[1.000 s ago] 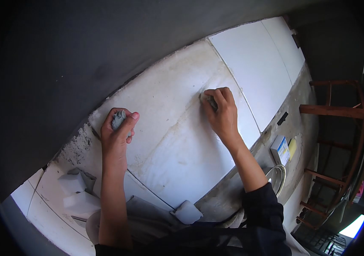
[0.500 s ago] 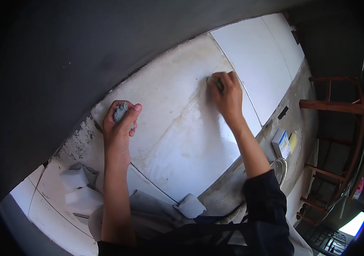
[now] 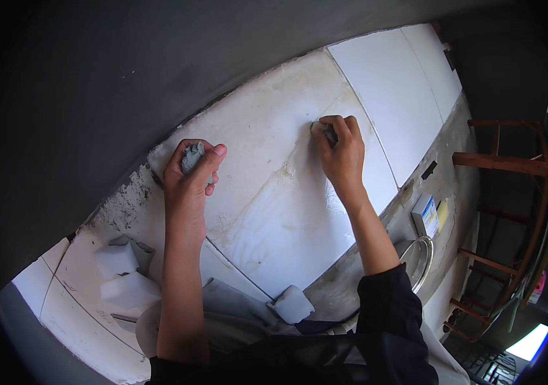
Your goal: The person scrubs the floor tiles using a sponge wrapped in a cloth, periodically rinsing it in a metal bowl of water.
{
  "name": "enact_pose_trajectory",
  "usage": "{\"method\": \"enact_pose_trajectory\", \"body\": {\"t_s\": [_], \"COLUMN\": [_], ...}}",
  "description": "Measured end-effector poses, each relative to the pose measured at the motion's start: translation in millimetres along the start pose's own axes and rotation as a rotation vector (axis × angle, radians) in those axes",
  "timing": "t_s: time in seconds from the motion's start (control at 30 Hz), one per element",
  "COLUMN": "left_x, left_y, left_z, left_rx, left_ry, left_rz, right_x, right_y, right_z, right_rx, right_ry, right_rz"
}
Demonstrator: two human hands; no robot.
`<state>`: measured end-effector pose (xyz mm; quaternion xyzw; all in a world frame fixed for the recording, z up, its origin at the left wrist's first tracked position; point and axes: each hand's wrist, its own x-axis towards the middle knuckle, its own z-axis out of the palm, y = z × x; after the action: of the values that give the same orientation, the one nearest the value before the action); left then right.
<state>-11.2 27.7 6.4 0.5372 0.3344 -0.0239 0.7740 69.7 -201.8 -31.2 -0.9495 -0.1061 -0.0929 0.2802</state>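
Note:
My left hand [image 3: 190, 176] is wrapped round a crumpled grey-green lump [image 3: 192, 157], held above the left part of a stained white floor tile [image 3: 267, 128]. Against the same tile, nearer its right side, my right hand [image 3: 341, 151] presses a small greyish piece [image 3: 330, 134], mostly hidden by the fingers. A wet, shiny patch and a brownish streak show on the tile between and below the hands.
White blocks [image 3: 117, 262] lie at lower left, and a whitish piece [image 3: 293, 305] by my legs. At right are a blue-and-white box [image 3: 425, 215], a yellow item [image 3: 442, 215], a metal-rimmed round container [image 3: 425, 256] and a reddish wooden frame [image 3: 502, 163]. A dark wall borders the tiles.
Since a second ago my right hand has moved up the tile, then slightly down again. My left hand has shifted up and right in view, still holding the lump.

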Motion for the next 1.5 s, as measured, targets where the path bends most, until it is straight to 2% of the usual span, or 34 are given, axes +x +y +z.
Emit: {"method": "enact_pose_trajectory", "body": {"t_s": [0.07,0.1,0.2,0.3,0.37,0.5,0.57,0.6,0.63,0.77,0.9,0.97,1.1,1.17,1.2,1.23,1.4,1.5], "left_x": [0.6,1.2,1.3,0.7,-1.2,-1.2,1.0,1.9,1.5,-0.1,0.1,0.6,0.0,-0.3,-1.3,-3.1,-0.7,-1.8], "left_y": [2.2,3.2,3.1,1.5,0.9,3.5,5.5,5.5,4.4,0.8,3.4,5.5,4.7,4.2,7.1,9.6,9.4,7.1], "left_z": [0.2,1.4,3.4,1.6,0.3,-2.6,-2.0,-0.6,0.7,-0.7,-3.1,-1.2,2.9,-2.2,-4.2,-5.2,1.0,0.9], "left_rx": [-0.018,-0.022,-0.020,-0.015,-0.013,-0.060,-0.092,-0.098,-0.095,-0.074,-0.089,-0.089,-0.065,-0.065,-0.069,-0.083,-0.090,-0.070], "left_ry": [-0.005,-0.006,0.001,-0.013,-0.016,-0.012,-0.017,-0.013,-0.013,-0.022,-0.023,-0.022,-0.021,-0.017,-0.017,-0.019,-0.012,-0.021], "left_rz": [0.003,0.002,-0.004,0.003,0.002,0.012,0.015,0.010,0.002,0.001,0.010,0.008,-0.009,-0.003,0.004,0.013,-0.009,0.000], "right_x": [-17.8,-38.0,-108.0,-101.0,-88.2,-42.9,-63.0,-102.1,-116.9,-101.5,-66.3,-90.0,-138.0,-120.0,-105.3,-88.6,-165.2,-160.9], "right_y": [-12.1,-29.3,-67.7,-60.5,-52.0,-30.3,-48.9,-72.5,-86.8,-78.0,-69.2,-88.2,-114.2,-100.9,-95.3,-89.2,-107.4,-109.1], "right_z": [3.9,0.7,-1.9,-3.1,0.6,4.3,5.3,9.6,10.3,12.0,18.4,16.4,16.3,19.0,18.8,16.7,2.7,5.0], "right_rx": [-0.034,-0.050,0.137,0.140,0.098,0.017,0.019,0.029,0.105,0.098,0.020,0.059,0.195,0.164,0.153,0.104,0.109,0.121], "right_ry": [0.026,-0.046,-0.199,-0.201,-0.141,0.020,-0.016,-0.113,-0.130,-0.136,-0.004,-0.100,-0.299,-0.249,-0.203,-0.168,-0.274,-0.294], "right_rz": [0.031,0.006,-0.265,-0.313,-0.271,0.055,0.067,-0.130,-0.222,-0.225,-0.031,-0.025,-0.291,-0.299,-0.249,-0.100,-0.230,-0.242]}}
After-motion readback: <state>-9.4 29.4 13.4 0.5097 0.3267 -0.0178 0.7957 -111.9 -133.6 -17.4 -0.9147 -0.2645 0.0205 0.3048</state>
